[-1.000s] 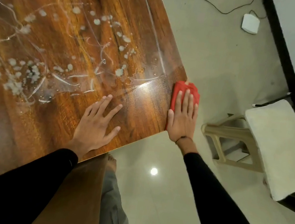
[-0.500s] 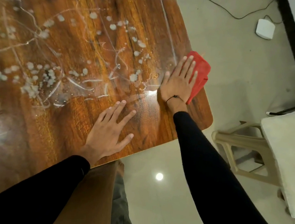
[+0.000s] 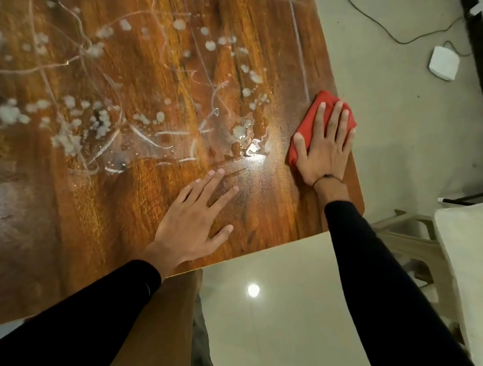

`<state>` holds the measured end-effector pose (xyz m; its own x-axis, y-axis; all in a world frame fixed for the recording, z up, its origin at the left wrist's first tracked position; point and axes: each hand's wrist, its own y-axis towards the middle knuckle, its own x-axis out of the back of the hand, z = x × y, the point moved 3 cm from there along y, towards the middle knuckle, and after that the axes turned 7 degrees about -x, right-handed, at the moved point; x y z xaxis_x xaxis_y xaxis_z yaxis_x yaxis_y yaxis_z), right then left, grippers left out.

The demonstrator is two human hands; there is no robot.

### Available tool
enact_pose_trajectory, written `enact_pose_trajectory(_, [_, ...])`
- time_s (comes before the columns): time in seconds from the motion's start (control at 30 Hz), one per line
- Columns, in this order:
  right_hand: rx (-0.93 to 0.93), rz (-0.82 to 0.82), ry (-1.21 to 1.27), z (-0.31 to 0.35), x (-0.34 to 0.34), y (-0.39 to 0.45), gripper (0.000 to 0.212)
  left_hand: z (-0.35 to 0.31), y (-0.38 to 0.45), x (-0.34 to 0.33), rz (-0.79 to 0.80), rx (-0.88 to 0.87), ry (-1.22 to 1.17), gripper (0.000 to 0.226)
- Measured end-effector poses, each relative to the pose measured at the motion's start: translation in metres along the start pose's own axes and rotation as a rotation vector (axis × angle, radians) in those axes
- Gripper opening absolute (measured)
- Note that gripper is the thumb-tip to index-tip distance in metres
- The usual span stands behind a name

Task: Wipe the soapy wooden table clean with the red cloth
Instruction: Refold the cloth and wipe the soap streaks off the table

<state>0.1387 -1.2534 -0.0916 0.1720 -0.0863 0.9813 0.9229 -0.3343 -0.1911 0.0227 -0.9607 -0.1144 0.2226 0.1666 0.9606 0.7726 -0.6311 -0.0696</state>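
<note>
Progress: early stage, by my judgement. The glossy brown wooden table [image 3: 116, 198] carries white soap foam blobs and thin curved streaks [image 3: 95, 122] across most of its middle and left area, reaching toward the far side. A small wet puddle [image 3: 250, 149] catching a light glare sits near the right edge, just left of the cloth. The near strip of the tabletop, around the left hand and along the near edge, shows no foam and looks dull-glossy; whether it is wiped or was never soaped cannot be told. The right corner region near the cloth appears largely free of foam. The bulk of the soap remains to be cleared.

Task item: the crumpled red cloth [image 3: 314, 122] lies flat on the table at its right edge, near the rounded near-right corner, with part of it at or slightly over the rim.

Right hand [image 3: 326, 150]: palm down, fingers spread and extended, pressing on top of the cloth rather than clutching it. Fingertips point to the far side; the cloth shows beyond the fingertips and to the left of the thumb. A dark band sits at the wrist.

Left hand [image 3: 195, 223]: flat on bare wood, fingers splayed, holding nothing, apparently bracing. It rests nearer and to the left of the cloth, well apart from it, just near of the closest streaks.

Both arms wear black sleeves.
</note>
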Motion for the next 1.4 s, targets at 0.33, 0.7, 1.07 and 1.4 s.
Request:
enact_pose_trajectory(0.33, [0.364, -0.022, -0.013, 0.092, -0.008, -0.019, 0.088, -0.001, -0.001, 0.006, -0.016, 0.01, -0.018, 0.075])
enact_pose_trajectory(0.7, [0.093, 0.002, -0.014, 0.076, 0.001, -0.005, 0.085, 0.087, -0.076, 0.037, -0.236, 0.646, -0.078, 0.096])
enact_pose_trajectory(1.07, [0.564, -0.019, -0.065, 0.137, -0.019, -0.075, 0.084, 0.111, -0.096, 0.033, -0.232, 0.771, -0.013, 0.118])
enact_pose_trajectory(1.4, [0.388, -0.015, -0.051, 0.218, -0.014, -0.051, 0.085, 0.113, -0.096, 0.027, -0.24, 0.783, 0.003, 0.119])
